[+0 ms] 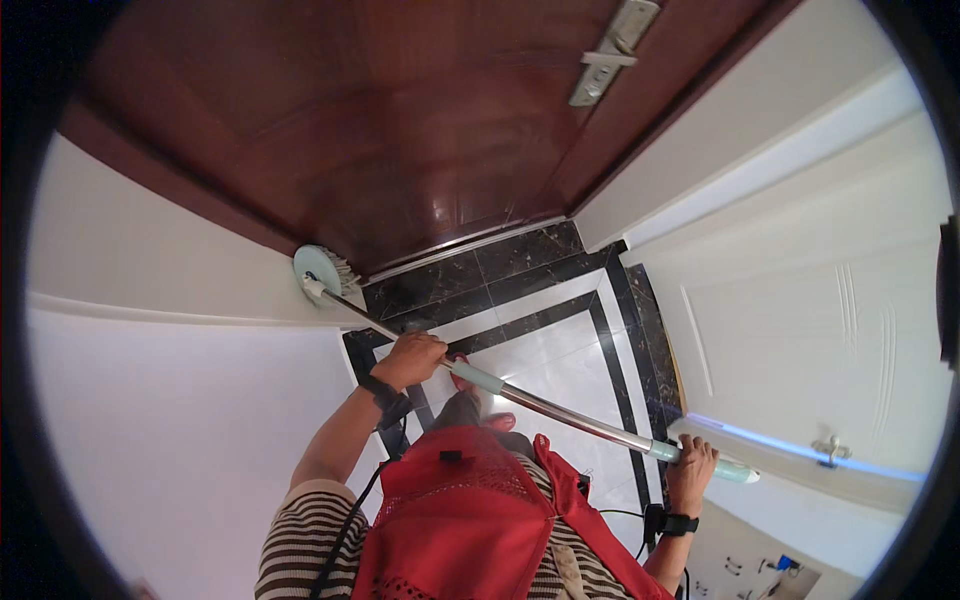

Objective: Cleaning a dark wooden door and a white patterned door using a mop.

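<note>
A spin mop's steel pole (574,414) runs slantwise in front of me. My left hand (411,358) grips the pole's lower stretch, near a pale green collar (478,376). Around the pale green end grip (733,470) my right hand (691,459) is closed. At the far end the round mop head (319,271) is lifted and tilted on its side. Its pale strands (346,274) are against or very near the white wall, beside the dark red door's frame; exact contact cannot be told.
A dark red door (420,135) with a metal handle (611,58) stands ahead. Black marble tiles (525,251) border the white tiled floor (555,352). White walls (180,225) rise at the left. A white door (795,300) with a lever handle (831,450) is at the right.
</note>
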The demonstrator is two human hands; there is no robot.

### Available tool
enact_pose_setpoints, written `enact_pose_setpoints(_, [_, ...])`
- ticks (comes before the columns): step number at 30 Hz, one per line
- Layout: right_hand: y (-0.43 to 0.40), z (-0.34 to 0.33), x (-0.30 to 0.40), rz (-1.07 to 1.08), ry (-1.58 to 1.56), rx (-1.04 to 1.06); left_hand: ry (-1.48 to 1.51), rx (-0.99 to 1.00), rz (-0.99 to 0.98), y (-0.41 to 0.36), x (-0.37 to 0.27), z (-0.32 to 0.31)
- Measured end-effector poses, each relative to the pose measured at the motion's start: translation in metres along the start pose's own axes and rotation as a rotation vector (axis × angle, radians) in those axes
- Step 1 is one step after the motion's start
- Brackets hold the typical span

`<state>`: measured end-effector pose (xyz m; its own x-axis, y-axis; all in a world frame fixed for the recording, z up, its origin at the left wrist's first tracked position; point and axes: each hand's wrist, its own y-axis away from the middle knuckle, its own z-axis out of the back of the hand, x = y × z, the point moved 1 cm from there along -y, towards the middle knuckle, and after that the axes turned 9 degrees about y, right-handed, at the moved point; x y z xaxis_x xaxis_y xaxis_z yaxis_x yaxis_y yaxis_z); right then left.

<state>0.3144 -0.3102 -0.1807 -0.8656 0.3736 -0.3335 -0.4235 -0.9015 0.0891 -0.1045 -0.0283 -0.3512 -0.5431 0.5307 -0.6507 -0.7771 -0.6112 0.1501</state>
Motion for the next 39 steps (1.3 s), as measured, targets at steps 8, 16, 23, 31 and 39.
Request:
enact_pose_setpoints(8, [0.105,-0.008,-0.057,-0.318,0.015,-0.141,-0.031,0.317,-0.004,0.001,-0.064,-0.017])
enact_pose_setpoints(16, [0.266,-0.038,-0.115,-0.674,0.091,-0.274,-0.12,0.478,-0.178,-0.033,-0.161,-0.053])
enact_pose_setpoints(23, [0.434,-0.094,-0.118,-0.986,0.151,0.077,-0.327,0.523,-0.515,-0.093,-0.242,-0.086])
enact_pose_setpoints(31, [0.488,-0.196,-0.008,-0.923,-0.518,0.39,-0.388,0.102,-1.096,-0.185,-0.392,-0.025])
enact_pose_setpoints(39, [0.269,-0.087,-0.028,-0.706,-1.242,0.15,-0.537,-0.356,-1.336,-0.269,-0.559,0.151])
